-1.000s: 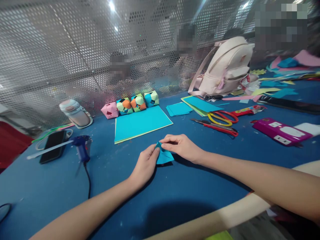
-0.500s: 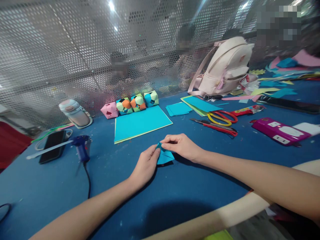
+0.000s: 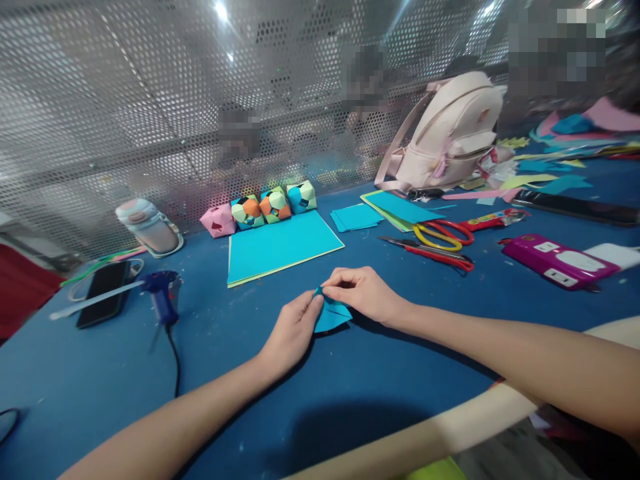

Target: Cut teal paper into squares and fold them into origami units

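A small piece of folded blue paper (image 3: 333,316) is held just above the table between both hands. My left hand (image 3: 295,327) pinches its left side, thumb on top. The fingertips of my right hand (image 3: 367,293) are closed on its upper corner, close to the left thumb. Creases show on the paper's face, and its lower right part spreads out free. Beyond the hands lies a stack of large blue and pale green sheets (image 3: 285,250). Several folded paper balls (image 3: 274,205) in pink, orange, green and blue stand in a row behind that stack.
On the left are a glue gun (image 3: 163,297), a black phone (image 3: 104,293) and a bottle (image 3: 147,227). To the right lie scissors (image 3: 440,237), a utility knife (image 3: 430,255), a purple power strip (image 3: 560,261) and small blue sheets (image 3: 356,217). A backpack (image 3: 450,140) leans against the perforated metal screen (image 3: 165,100).
The free lower right part of the blue paper has swung slightly outward and down. Both hands keep their pinch in nearly the same place.
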The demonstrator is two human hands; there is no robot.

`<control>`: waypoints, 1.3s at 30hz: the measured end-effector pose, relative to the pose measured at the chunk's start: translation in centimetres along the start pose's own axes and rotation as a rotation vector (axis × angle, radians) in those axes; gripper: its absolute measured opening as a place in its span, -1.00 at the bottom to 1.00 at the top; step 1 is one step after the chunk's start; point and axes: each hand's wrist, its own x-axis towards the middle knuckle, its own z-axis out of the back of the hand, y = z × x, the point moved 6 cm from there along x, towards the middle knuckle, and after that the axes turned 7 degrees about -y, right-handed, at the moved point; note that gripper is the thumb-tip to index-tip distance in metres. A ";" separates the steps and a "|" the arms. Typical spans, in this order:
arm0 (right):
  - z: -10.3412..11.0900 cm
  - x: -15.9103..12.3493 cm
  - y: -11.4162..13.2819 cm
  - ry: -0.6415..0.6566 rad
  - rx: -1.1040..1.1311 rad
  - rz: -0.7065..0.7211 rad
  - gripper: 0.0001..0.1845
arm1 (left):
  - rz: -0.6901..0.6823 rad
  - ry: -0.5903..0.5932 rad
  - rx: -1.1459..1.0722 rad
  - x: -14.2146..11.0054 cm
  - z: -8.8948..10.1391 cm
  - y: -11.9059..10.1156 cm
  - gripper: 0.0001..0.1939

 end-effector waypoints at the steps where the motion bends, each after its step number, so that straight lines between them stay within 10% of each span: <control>1: 0.0 0.0 0.0 -0.004 -0.011 0.005 -0.81 | 0.004 0.002 -0.010 -0.1 0.0 -0.1 -0.67; 8: 0.0 -0.3 0.7 -0.013 -0.075 0.077 -0.81 | 0.128 -0.028 -0.158 -0.3 0.4 0.8 -0.59; 39: -0.3 -1.1 1.5 -0.008 -0.106 0.149 -0.82 | -0.079 -0.099 0.135 -0.2 0.7 -0.9 -0.66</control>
